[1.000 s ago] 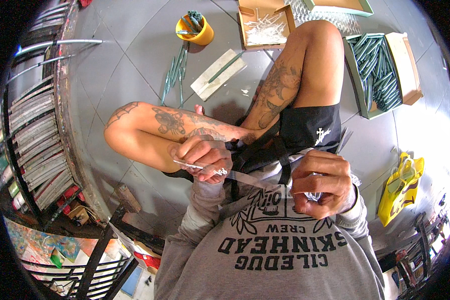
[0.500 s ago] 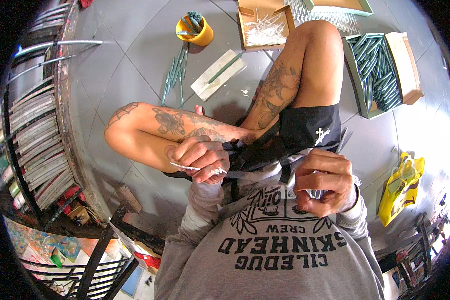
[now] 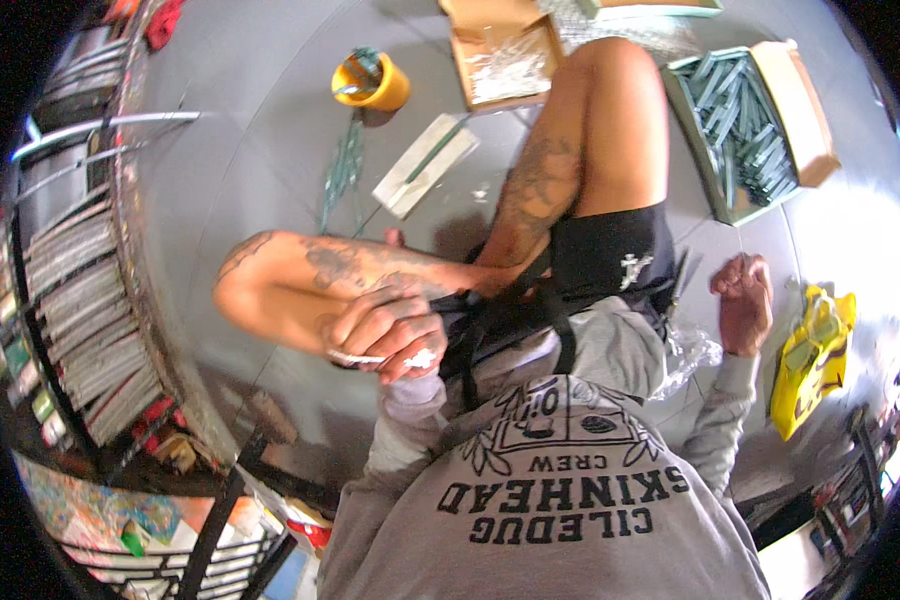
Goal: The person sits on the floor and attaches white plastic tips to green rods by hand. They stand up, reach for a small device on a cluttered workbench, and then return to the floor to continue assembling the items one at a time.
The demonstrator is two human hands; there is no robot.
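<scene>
My left hand [image 3: 386, 332] is closed in front of my lap. Several thin white sticks [image 3: 356, 358] poke out from between its fingers. Off to the right, beyond my hip, my right hand [image 3: 742, 305] is raised with its fingers curled in. It is smeared by motion, and I cannot make out what, if anything, is in it. Crumpled clear plastic [image 3: 688, 358] lies on the floor between my right hand and my shirt. My right hand is nearest to a yellow plastic bag [image 3: 812, 370], without touching it.
Ahead on the tiles stand a yellow cup [image 3: 391, 88] of dark green pens, loose pens [image 3: 344, 170] and a pale board [image 3: 403, 196] with one pen. Farther off are a carton [image 3: 459, 62] of white sticks and a box [image 3: 712, 190] full of green pens. A rack [image 3: 75, 290] lines the left.
My right hand has moved away from my lap, out to the right. The left hand stays near my lap, still holding the white sticks. The view has shifted slightly.
</scene>
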